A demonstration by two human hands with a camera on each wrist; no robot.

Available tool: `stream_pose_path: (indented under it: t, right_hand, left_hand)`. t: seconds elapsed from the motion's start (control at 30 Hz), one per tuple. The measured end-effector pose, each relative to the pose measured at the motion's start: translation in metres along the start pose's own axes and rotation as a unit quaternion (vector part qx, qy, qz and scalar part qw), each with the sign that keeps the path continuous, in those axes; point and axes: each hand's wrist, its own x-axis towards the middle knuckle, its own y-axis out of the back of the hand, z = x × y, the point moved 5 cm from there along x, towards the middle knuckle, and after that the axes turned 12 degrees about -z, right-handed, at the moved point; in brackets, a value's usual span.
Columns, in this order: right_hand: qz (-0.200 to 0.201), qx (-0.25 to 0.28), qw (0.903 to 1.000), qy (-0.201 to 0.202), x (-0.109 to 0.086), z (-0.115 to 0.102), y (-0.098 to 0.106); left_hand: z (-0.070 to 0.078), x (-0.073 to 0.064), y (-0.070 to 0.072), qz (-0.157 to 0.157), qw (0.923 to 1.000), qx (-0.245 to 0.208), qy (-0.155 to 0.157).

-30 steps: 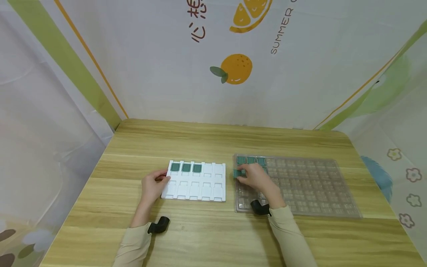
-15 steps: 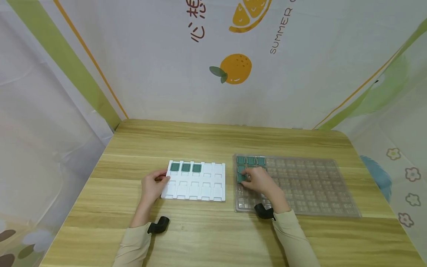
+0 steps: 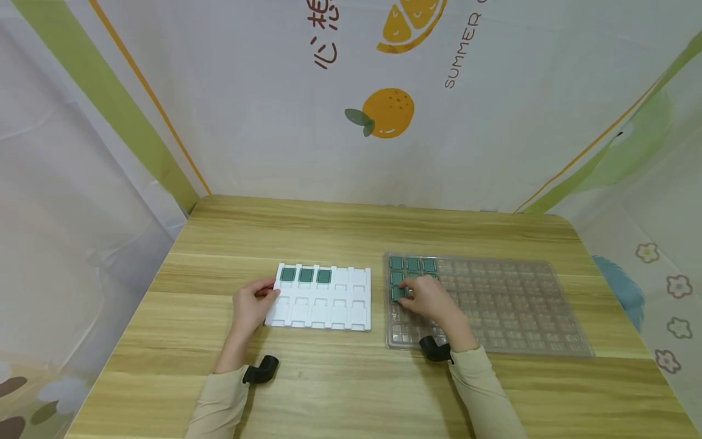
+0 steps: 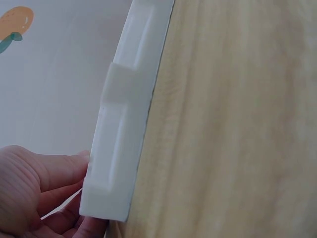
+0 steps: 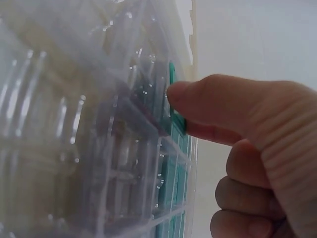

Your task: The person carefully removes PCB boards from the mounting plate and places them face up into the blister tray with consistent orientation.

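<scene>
Head view: lower centre, left hand (image 3: 252,308) grips white blister tray (image 3: 339,314) by its left edge; right of centre, right hand (image 3: 431,297) pinches green circuit board (image 3: 397,294) at left end of clear blister tray (image 3: 504,305). Left wrist view: grip visible, lower left. Right wrist view: board pinched, centre.

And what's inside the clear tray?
The clear tray holds green chips at its left end: three in the far row, more in the second, one in the third pinched by the right hand. What lies under that hand can't be seen.
</scene>
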Motion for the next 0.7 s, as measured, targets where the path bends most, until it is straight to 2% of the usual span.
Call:
stream_pose_path:
  t: [0.37,0.7]
  right_hand:
    - [-0.01,-0.003,0.9998,-0.016,0.002,0.0003,0.0002]
    - [-0.003,0.013,0.9999,-0.009,0.0013,0.001,0.0022]
  left_hand:
    - [-0.0012,0.0009,-0.0005,-0.013,0.9998,-0.004,0.012]
    - [-0.0015,0.0005,-0.0004,-0.013,0.9998,-0.007,0.014]
